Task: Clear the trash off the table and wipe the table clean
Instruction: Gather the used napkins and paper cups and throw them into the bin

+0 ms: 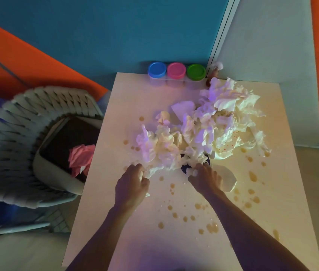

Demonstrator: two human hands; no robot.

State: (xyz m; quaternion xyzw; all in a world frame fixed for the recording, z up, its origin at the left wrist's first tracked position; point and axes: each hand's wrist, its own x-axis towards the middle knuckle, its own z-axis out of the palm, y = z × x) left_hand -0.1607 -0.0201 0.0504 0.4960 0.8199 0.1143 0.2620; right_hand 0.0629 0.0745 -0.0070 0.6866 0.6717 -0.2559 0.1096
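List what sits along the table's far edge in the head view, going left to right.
Blue-lidded jar → pink-lidded jar → green-lidded jar → brown bottle, standing at the corner just behind the crumpled tissue pile.

A single head-worn camera looks steeply down from above the near edge of the table (154, 241), facing forward toward the blue wall (115, 30) at the far side. The wide lens sits close, both forearms reaching in from the bottom of the frame. It takes in the whole tabletop and a woven chair (18, 133) at left.
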